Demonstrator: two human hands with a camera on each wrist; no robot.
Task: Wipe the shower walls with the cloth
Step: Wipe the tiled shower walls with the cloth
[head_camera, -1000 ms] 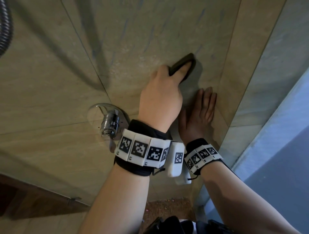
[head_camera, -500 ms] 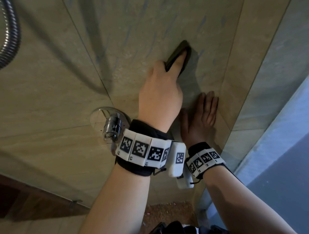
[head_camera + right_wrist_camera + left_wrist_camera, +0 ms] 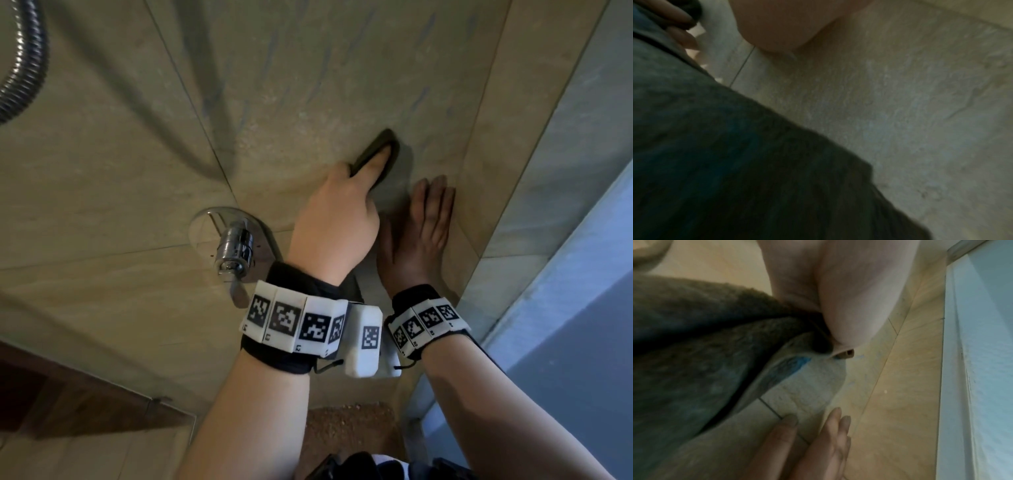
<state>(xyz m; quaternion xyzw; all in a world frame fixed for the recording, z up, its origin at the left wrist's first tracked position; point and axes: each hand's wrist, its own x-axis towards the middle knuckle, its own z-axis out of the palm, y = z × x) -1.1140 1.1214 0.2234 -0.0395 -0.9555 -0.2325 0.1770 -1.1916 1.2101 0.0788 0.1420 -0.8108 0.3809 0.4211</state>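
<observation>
Left grip [image 3: 337, 219] curled round dark fuzzy folded cloth [image 3: 394, 148] against beige tiled wall [image 3: 274, 85], right grip [image 3: 423, 236] flat, fingers [image 3: 436, 205] straight.

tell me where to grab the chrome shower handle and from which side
Probably its chrome barrel, which sticks out from the round wall plate: curl the fingers around it, coming from the open left side, since the left hand holding the cloth sits close on its right.
</observation>
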